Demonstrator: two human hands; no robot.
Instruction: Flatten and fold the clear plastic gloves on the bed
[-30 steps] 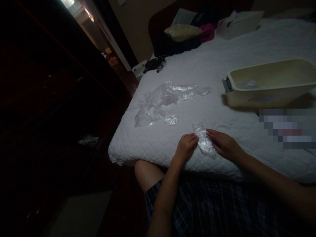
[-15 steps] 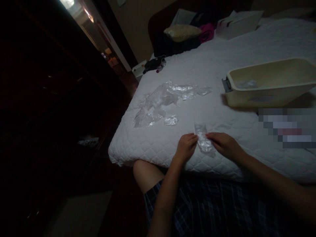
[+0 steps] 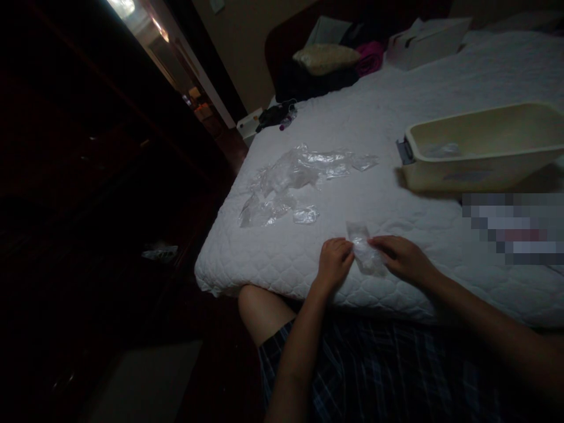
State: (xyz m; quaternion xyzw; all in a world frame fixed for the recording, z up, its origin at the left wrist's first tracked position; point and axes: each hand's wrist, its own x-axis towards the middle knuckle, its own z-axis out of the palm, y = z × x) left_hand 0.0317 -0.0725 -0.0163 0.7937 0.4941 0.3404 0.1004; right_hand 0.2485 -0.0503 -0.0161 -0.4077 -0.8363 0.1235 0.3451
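A clear plastic bag [image 3: 366, 258] lies near the front edge of the white quilted bed, between my two hands. My left hand [image 3: 335, 261] pinches its left side with the fingers together. On the opposite side, my right hand [image 3: 403, 255] grips the bag between thumb and fingers. Beyond my left hand is a small folded plastic bag [image 3: 305, 214], flat on the bed. Farther off spreads a heap of crinkled clear plastic bags [image 3: 293, 170].
A cream plastic bin [image 3: 476, 174] with some clear plastic inside stands at the right on the bed [image 3: 264, 264]. Toward the headboard are a white box [image 3: 429, 44], a pale pillow [image 3: 326, 59] and a magenta cloth [image 3: 370, 57]. A dark floor lies left of the bed.
The bag between my hands has been gathered in its middle, looking more bunched. Both hands have stayed in nearly the same place.
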